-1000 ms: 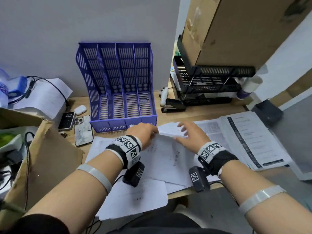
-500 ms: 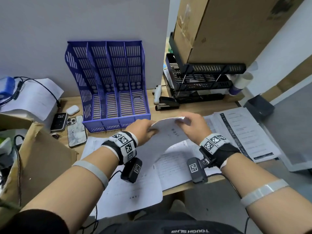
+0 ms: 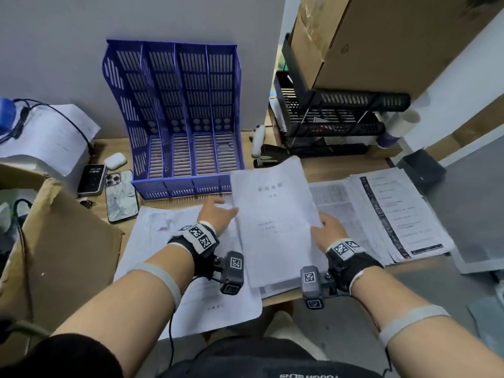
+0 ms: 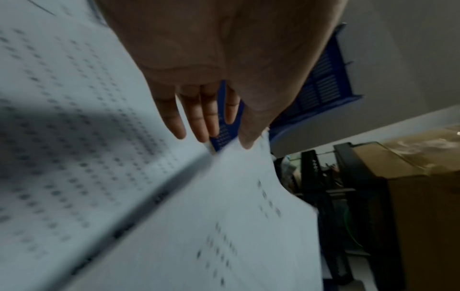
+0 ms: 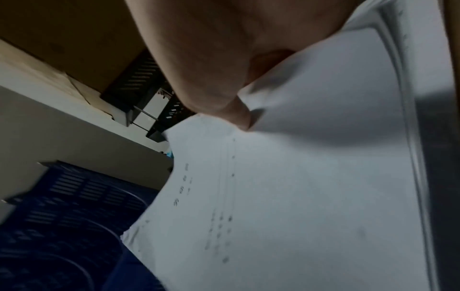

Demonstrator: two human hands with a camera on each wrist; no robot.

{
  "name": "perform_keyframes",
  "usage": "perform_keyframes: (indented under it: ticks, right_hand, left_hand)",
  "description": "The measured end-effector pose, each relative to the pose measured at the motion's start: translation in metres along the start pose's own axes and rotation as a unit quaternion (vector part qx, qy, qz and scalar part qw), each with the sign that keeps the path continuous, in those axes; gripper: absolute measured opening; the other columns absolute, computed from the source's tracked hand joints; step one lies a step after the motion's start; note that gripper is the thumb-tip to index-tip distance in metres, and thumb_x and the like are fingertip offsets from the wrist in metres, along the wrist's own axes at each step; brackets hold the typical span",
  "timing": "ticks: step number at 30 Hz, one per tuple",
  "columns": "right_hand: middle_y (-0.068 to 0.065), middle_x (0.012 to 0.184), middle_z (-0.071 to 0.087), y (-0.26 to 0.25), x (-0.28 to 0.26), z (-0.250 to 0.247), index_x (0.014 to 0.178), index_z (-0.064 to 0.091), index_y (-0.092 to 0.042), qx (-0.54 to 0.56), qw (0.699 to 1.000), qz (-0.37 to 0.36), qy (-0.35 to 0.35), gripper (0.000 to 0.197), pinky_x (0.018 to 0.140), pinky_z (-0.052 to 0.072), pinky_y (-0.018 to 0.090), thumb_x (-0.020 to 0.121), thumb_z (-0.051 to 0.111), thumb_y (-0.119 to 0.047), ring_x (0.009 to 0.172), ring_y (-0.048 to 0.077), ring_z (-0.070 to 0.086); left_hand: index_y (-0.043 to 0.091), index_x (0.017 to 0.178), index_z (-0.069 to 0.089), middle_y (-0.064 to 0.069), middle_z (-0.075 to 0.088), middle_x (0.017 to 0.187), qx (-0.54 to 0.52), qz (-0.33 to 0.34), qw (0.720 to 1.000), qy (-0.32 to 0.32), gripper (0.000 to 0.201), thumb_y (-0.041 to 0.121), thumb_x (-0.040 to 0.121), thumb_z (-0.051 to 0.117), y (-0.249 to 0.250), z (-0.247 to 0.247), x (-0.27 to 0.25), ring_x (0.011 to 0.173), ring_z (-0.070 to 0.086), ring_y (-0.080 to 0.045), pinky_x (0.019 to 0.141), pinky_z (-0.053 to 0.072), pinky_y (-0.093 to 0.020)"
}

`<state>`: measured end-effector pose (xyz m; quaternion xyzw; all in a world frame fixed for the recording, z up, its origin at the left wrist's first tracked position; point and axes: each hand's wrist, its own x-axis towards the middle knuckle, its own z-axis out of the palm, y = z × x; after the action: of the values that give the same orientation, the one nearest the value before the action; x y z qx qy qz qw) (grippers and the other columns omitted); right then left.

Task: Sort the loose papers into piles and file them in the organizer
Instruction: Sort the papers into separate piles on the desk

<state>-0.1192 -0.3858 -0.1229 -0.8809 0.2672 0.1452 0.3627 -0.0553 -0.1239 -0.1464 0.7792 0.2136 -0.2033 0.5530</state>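
Note:
A thin sheaf of white printed sheets (image 3: 272,214) is held tilted above the desk, just in front of the blue four-slot organizer (image 3: 174,118). My right hand (image 3: 321,225) pinches its right edge; in the right wrist view the thumb (image 5: 239,118) presses on top and the other fingers are hidden under the sheaf (image 5: 298,196). My left hand (image 3: 226,208) is open at the sheaf's left edge, fingers (image 4: 199,118) straight, thumb tip touching the paper (image 4: 224,216). More loose sheets (image 3: 169,241) lie below on the desk. The organizer's slots hold nothing.
Printed stacks (image 3: 395,214) lie on the desk at the right. Two phones (image 3: 121,196) and an earbud case (image 3: 115,160) sit left of the organizer. A cardboard box (image 3: 62,255) stands at the left. A black mesh rack (image 3: 335,124) and stapler (image 3: 270,156) stand behind.
Both hands lifted the sheaf off the desk pile and turned it to face up. The left hand's grip loosened into straight fingers at the edge.

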Motion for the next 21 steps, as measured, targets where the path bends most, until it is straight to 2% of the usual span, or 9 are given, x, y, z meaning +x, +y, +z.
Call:
perform_keyframes:
  ticks: [4,7,9,11,13,15,16,18,21]
  right_hand:
    - [0.015,0.126,0.061,0.017,-0.003,0.008,0.129,0.055,-0.014,-0.063,0.994,0.078,0.052,0.042,0.09,0.049,0.037,0.09,0.044,-0.003,0.108,0.037,0.059]
    - [0.016,0.13,0.059,0.02,-0.004,0.015,0.134,0.051,-0.014,-0.063,0.99,0.097,0.074,0.046,0.089,0.048,0.037,0.09,0.043,-0.002,0.111,0.038,0.058]
    - [0.016,0.136,0.054,0.018,0.001,0.025,0.138,0.047,-0.014,-0.066,0.993,0.093,0.028,0.05,0.093,0.046,0.036,0.09,0.041,-0.003,0.115,0.036,0.055]
    - [0.015,0.142,0.049,0.013,0.003,0.035,0.142,0.042,-0.013,-0.083,0.991,0.098,-0.024,0.053,0.099,0.043,0.036,0.089,0.044,-0.004,0.121,0.034,0.051]
    - [0.015,0.135,0.05,0.007,0.002,0.046,0.136,0.043,-0.015,-0.12,0.988,0.088,0.037,0.053,0.098,0.043,0.042,0.085,0.053,-0.007,0.119,0.034,0.049]
    - [0.013,0.132,0.046,-0.002,-0.004,0.054,0.134,0.043,-0.016,-0.156,0.979,0.029,0.13,0.056,0.098,0.04,0.045,0.081,0.06,-0.01,0.122,0.032,0.044]
    - [0.011,0.13,0.047,-0.007,-0.006,0.06,0.132,0.046,-0.016,-0.149,0.981,-0.009,0.124,0.052,0.096,0.042,0.042,0.081,0.059,-0.011,0.119,0.03,0.046]
    - [0.008,0.119,0.058,-0.016,-0.011,0.077,0.124,0.055,-0.015,-0.093,0.995,-0.036,0.0,0.038,0.086,0.045,0.03,0.086,0.057,-0.014,0.101,0.023,0.057]
    - [0.015,0.103,0.067,-0.024,-0.023,0.108,0.108,0.064,-0.006,-0.062,0.977,0.015,-0.203,0.028,0.069,0.048,0.028,0.084,0.064,-0.022,0.078,0.022,0.064]
  left_hand:
    - [0.012,0.117,0.048,-0.014,0.06,0.114,0.097,-0.055,0.991,0.074,0.037,0.021,0.086,0.067,-0.042,-0.036,0.009,0.084,0.06,-0.031,0.079,0.053,-0.04]
    - [0.015,0.128,0.047,-0.017,0.044,0.131,0.191,-0.123,0.964,0.136,0.046,0.023,0.085,0.063,-0.067,-0.065,0.006,0.106,0.058,-0.039,0.092,0.051,-0.043]
    - [0.013,0.135,0.044,-0.019,0.04,0.138,0.215,-0.156,0.955,0.134,0.053,0.022,0.085,0.061,-0.079,-0.079,0.005,0.117,0.053,-0.042,0.096,0.049,-0.044]
    - [0.007,0.14,0.044,-0.021,0.043,0.142,0.249,-0.165,0.949,0.104,0.057,0.022,0.087,0.059,-0.088,-0.087,0.003,0.119,0.054,-0.041,0.086,0.048,-0.038]
    - [0.006,0.139,0.048,-0.02,0.045,0.142,0.277,-0.165,0.943,0.082,0.054,0.022,0.088,0.055,-0.094,-0.09,0.001,0.115,0.057,-0.04,0.079,0.045,-0.035]
    - [0.006,0.132,0.055,-0.019,0.05,0.136,0.285,-0.155,0.943,0.072,0.046,0.022,0.088,0.053,-0.098,-0.091,-0.003,0.112,0.057,-0.039,0.086,0.047,-0.037]
    - [0.005,0.124,0.059,-0.016,0.054,0.129,0.281,-0.143,0.946,0.069,0.039,0.021,0.088,0.053,-0.099,-0.09,-0.005,0.11,0.057,-0.038,0.091,0.047,-0.038]
    - [0.009,0.107,0.065,-0.011,0.062,0.114,0.264,-0.124,0.954,0.062,0.022,0.016,0.089,0.056,-0.102,-0.089,-0.005,0.11,0.057,-0.035,0.099,0.044,-0.037]
    - [0.007,0.121,0.065,-0.01,0.063,0.13,0.234,-0.108,0.965,0.045,0.032,0.012,0.091,0.055,-0.102,-0.089,-0.01,0.12,0.057,-0.032,0.1,0.044,-0.032]
